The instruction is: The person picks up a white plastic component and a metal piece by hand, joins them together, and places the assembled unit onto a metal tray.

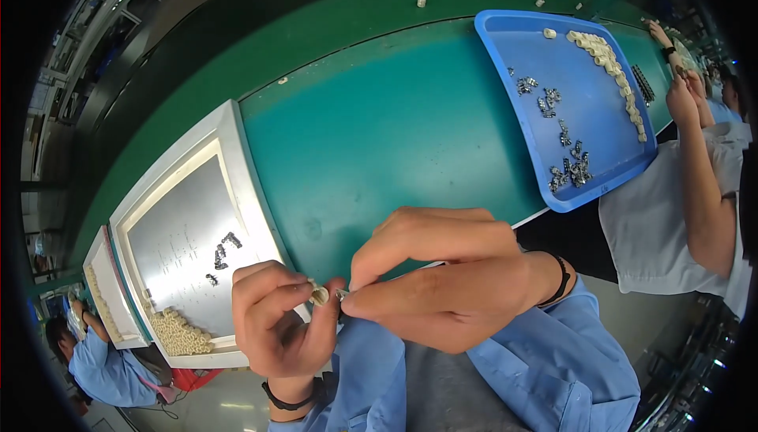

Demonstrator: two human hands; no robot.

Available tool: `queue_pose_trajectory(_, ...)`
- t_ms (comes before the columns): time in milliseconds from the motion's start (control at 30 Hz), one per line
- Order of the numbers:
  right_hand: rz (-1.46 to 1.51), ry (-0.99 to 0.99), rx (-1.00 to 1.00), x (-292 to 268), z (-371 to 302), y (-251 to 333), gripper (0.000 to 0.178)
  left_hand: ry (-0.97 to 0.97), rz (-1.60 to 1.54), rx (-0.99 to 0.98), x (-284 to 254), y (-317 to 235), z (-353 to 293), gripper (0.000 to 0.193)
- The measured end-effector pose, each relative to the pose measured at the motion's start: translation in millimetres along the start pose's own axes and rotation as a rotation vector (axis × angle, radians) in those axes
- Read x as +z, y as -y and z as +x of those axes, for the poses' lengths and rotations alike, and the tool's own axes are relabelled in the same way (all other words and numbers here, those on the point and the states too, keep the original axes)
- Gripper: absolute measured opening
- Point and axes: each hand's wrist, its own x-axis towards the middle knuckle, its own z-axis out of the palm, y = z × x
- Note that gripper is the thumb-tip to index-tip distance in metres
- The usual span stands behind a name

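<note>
Between the thumb and fingers of my left hand (276, 325) is a small cream-coloured hollow cylinder (319, 295), its round opening showing. Right beside it, my right hand (446, 282) pinches a tiny shiny metal piece (341, 294) between thumb and forefinger. The fingertips of both hands nearly meet at the near edge of the green bench. Whether the metal piece touches the cylinder, I cannot tell. My fingers hide part of both pieces.
A white-framed tray (254, 175) at left holds piled cream cylinders (180, 332) and dark metal pieces (223, 252). At right, a blue tray (545, 53) carries metal clusters (576, 170) and a row of cylinders (606, 59). Co-workers sit at both sides.
</note>
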Motion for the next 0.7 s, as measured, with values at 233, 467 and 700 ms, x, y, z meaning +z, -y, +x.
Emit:
queue_pose_trajectory(233,-0.02,-0.043,-0.046,6,-6,-5,0.027,0.021,0.061,0.015,7,-10,1,0.034)
queue_pose_trajectory(467,-0.035,-0.021,-0.093,7,-6,-8,0.029,0.029,0.056,-0.015,8,-11,-1,0.033)
queue_pose_trajectory(700,-0.071,-0.012,-0.094,7,-9,-10,0.025,0.047,0.079,-0.016,8,-10,-3,0.042)
